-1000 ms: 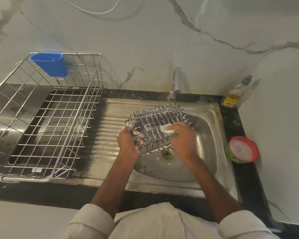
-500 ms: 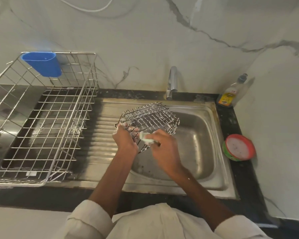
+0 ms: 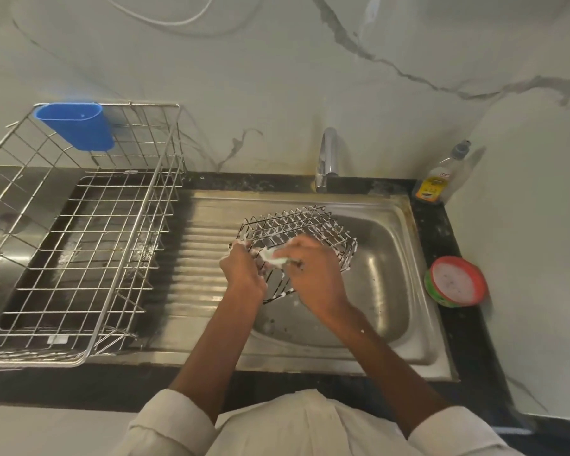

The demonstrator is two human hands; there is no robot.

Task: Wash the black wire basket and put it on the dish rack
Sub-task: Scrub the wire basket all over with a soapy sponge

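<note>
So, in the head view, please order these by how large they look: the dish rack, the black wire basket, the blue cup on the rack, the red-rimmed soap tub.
1. dish rack
2. black wire basket
3. blue cup and red-rimmed soap tub: they look about alike, so I do not rank them.

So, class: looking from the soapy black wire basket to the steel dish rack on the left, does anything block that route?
Nothing visible does. The black wire basket, held over the steel sink, is separated from the steel wire dish rack only by the bare ribbed drainboard. The blue plastic cup hangs at the rack's far corner, off that route.
</note>
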